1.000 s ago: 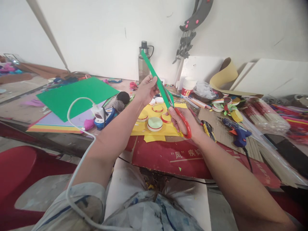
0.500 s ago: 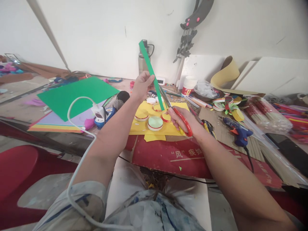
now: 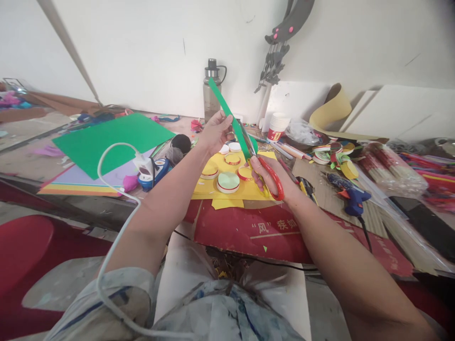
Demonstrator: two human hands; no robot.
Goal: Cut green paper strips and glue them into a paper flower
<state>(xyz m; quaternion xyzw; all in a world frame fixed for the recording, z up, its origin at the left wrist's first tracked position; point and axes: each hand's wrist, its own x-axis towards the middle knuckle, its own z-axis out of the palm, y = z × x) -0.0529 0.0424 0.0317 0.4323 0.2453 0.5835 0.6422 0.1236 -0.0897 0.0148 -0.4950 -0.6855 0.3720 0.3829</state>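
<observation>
My left hand (image 3: 217,131) pinches a long green paper strip (image 3: 221,97) that slants down toward the scissors. In my right hand (image 3: 268,176) are scissors (image 3: 275,182) with red and yellow handles, my fingers around the loops. Their blades lie along the lower part of the green strip, partly hidden by it. Below both hands, yellow paper (image 3: 201,190) carries several round discs and rings. Closest to me among these is a disc with a pale green top (image 3: 228,181). A red-rimmed ring (image 3: 244,173) sits just left of my right hand.
A large green sheet (image 3: 113,137) lies at the left over coloured paper, beside a blue-and-white power strip (image 3: 153,173). A water bottle (image 3: 211,97) stands behind. On the right are paper cups (image 3: 277,127), a glue gun (image 3: 351,194) and a phone (image 3: 423,225). A white cable (image 3: 124,237) crosses my left arm.
The green strip and my left hand have come down a little, so more of the bottle shows. The scissor blades now sit further along the strip's lower part.
</observation>
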